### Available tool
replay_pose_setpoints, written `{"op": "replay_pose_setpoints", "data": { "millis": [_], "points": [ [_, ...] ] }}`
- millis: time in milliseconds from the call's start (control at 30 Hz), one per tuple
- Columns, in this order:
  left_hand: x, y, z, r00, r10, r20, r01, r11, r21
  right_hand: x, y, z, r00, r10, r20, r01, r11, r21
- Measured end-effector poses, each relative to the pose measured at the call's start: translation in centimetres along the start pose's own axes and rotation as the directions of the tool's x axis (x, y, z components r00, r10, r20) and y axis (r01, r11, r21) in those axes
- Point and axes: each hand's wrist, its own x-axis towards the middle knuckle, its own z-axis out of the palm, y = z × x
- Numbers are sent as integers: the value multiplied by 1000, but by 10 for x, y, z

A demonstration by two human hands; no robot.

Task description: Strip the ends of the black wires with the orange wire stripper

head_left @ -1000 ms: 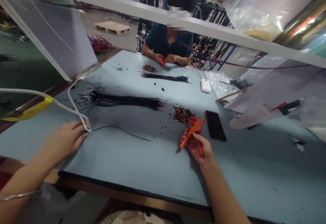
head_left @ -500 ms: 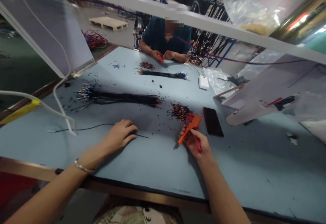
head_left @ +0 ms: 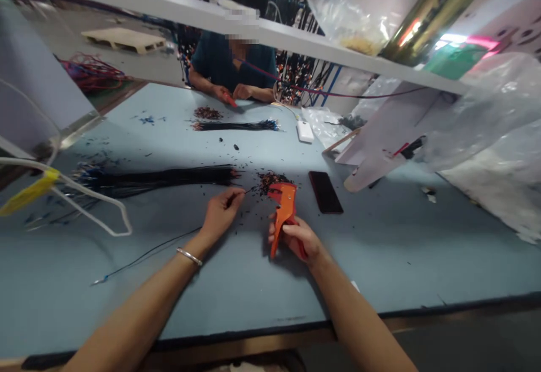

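Note:
Between the thumb and fingers of my left hand (head_left: 222, 208) is a thin black wire (head_left: 154, 247), pinched near one end. Its short tip points right, toward the tool, while the other end, with a blue and silver terminal, trails on the table at lower left. My right hand (head_left: 298, 239) is wrapped around an orange and red wire stripper (head_left: 284, 208), whose jaws face left, close to the wire tip. Behind the stripper lies a pile of small black and copper offcuts (head_left: 270, 181). A long bundle of black wires (head_left: 164, 177) rests beyond my left hand.
A dark phone (head_left: 326, 192) lies right of the stripper. Across the blue table (head_left: 236, 304) a co-worker (head_left: 232, 70) holds a red tool, near a second wire bundle (head_left: 236, 126). A white box (head_left: 305, 131) stands there. A white cable (head_left: 84, 183) hangs at left; a white rail crosses above.
My left hand has lifted the wire off the table and brought its tip toward the stripper. The stripper has turned more upright, jaws facing left. The whole view has shifted.

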Motion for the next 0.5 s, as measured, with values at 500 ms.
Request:
{"op": "replay_pose_setpoints", "data": {
  "millis": [500],
  "points": [
    [-22,8,1,960,275,-54,-261,948,181,-4,-1,11,1000,10,27,-9,999,-47]
  ]
}}
